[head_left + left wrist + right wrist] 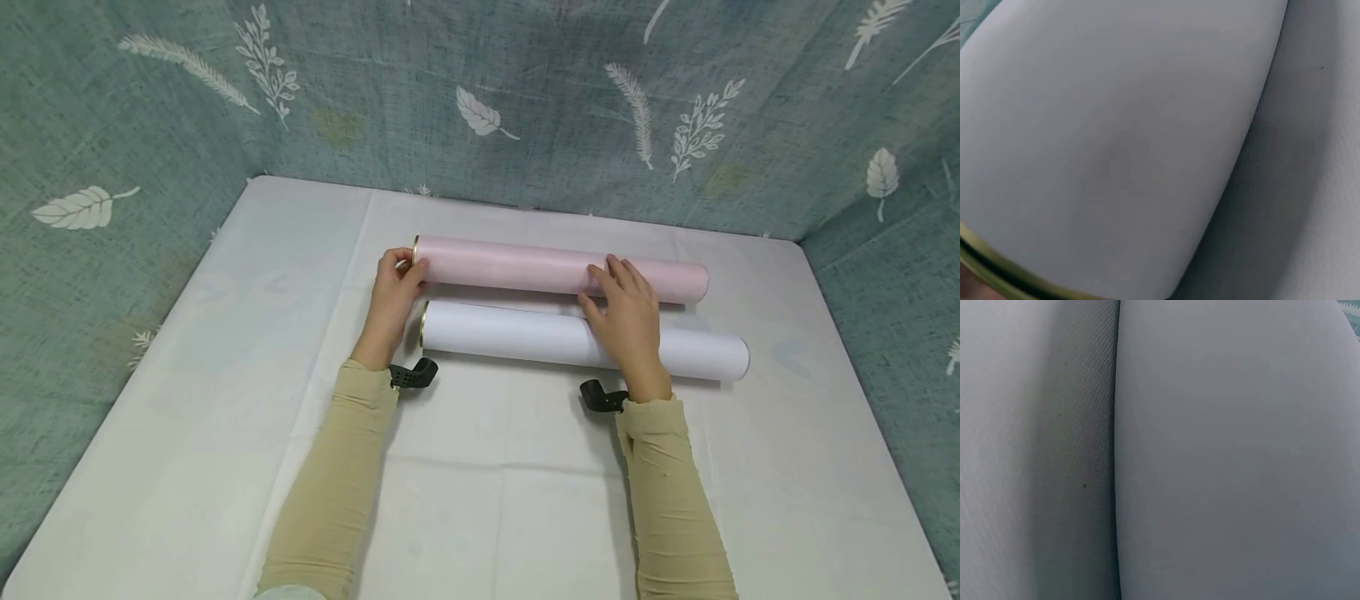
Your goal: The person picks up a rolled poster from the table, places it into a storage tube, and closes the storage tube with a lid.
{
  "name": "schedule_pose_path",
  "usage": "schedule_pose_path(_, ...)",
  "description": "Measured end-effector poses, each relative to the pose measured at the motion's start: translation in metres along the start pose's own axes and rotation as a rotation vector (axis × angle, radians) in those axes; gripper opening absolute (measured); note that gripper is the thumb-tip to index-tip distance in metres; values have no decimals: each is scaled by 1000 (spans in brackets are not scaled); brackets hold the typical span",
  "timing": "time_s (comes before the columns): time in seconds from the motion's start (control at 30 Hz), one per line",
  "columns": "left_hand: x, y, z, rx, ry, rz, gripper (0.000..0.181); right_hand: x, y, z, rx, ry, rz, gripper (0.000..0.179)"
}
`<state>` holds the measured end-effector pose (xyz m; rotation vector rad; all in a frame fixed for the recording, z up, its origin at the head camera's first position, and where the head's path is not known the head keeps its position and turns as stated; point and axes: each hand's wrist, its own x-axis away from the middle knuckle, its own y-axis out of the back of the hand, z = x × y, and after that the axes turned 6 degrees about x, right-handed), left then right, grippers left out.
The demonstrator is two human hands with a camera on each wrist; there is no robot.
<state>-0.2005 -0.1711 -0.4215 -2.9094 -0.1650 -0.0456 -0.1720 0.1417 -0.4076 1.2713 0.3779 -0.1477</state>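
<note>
Two long tubes with gold-rimmed left ends lie side by side in the head view. The pink tube (502, 265) is farther back; the white tube (510, 334) lies nearer. At the pink tube's left end, my left hand (395, 292) pinches it, thumb on the near side and fingers bent by the rim. My right hand (626, 321) reaches over the white tube, its fairly straight, spread fingers resting on the pink tube's right part. The white tube's surface (1122, 137) fills much of the left wrist view, and its pale side (1229, 456) appears in the right wrist view.
A white cloth (465, 517) covers the table. Green leaf-patterned curtains (540, 125) stand behind it and at both sides. Black wrist-camera mounts (415, 373) show at both cuffs, close to the near side of the white tube.
</note>
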Motion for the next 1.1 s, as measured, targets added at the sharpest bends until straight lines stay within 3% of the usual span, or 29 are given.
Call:
schedule_pose_path(0.4, -2, 2, 7, -31, 6, 24, 46, 1, 0, 3, 26, -6, 50, 47)
schedule_pose_path(0.77, 0, 9, 6, -77, 25, 6, 44, 0, 1, 10, 43, -1, 116, 50)
schedule_pose_path(1.0, 1, 9, 4, -123, 35, 21, 48, 1, 0, 7, -22, -31, 33, 48)
schedule_pose_path(1.1, 1, 9, -1, -198, 47, 21, 52, 0, 1, 6, -60, -15, 13, 47)
